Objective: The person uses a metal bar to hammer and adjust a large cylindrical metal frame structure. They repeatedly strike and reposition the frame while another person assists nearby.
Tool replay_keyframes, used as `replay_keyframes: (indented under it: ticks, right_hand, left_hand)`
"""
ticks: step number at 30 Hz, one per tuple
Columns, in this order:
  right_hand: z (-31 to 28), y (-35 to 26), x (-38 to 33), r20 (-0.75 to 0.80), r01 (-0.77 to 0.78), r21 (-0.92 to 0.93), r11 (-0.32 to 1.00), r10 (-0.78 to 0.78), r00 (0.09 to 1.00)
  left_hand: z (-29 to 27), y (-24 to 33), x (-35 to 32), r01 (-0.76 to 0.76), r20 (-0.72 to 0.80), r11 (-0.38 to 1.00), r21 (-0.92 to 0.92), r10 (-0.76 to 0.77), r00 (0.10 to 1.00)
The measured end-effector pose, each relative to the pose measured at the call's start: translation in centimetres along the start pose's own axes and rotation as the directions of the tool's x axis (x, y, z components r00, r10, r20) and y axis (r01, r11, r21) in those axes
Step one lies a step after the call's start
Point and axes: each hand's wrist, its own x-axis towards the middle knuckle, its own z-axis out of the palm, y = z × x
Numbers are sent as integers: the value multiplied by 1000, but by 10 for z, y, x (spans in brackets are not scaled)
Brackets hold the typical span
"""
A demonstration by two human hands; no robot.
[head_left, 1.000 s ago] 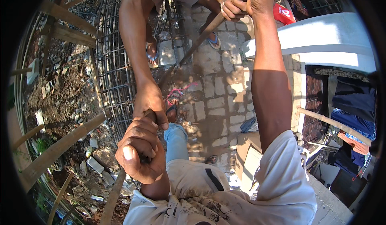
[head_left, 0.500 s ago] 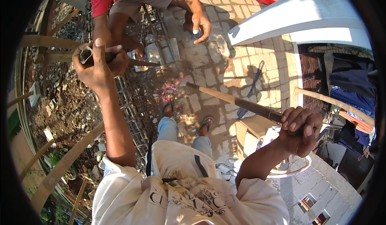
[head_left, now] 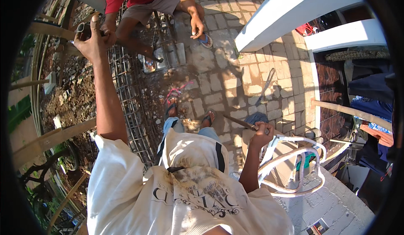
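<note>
Brown rod (head_left: 239, 122), gripped by right hand (head_left: 261, 135), slants forward-left; left hand (head_left: 94, 45) clasps pipe (head_left: 82, 29).

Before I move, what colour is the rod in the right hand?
Dark brown: the rod in the right hand shows best in the head view.

from here i see rough, dull metal in the cage (head_left: 122, 79), smooth white on the pillar (head_left: 290, 20), soft matt cloth in the shirt (head_left: 126, 180); the pipe (head_left: 85, 31) and rod (head_left: 240, 121) look matt, wood or metal i cannot tell.
</note>
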Motion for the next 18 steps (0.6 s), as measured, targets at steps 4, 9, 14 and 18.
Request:
replay_keyframes:
  ticks: [4,9,14,18]
  right_hand:
    - [-31,58,7,174,62,-180,982,-30,984]
    - [-51,77,6,287,25,-71,997,-3,958]
    - [-81,89,-6,471,98,-438,893,136,871]
    - [-105,121,-23,602,157,-338,928,85,794]
  left_hand:
    - [-57,-12,-81,56,124,981,186,-80,989]
    - [-235,-97,-294,367,642,642,673,-754,140]
    - [-491,-75,-472,520,-35,-74,851,-996,-85]
    - [-571,-48,-517,889,-50,-88,449,-996,-74]
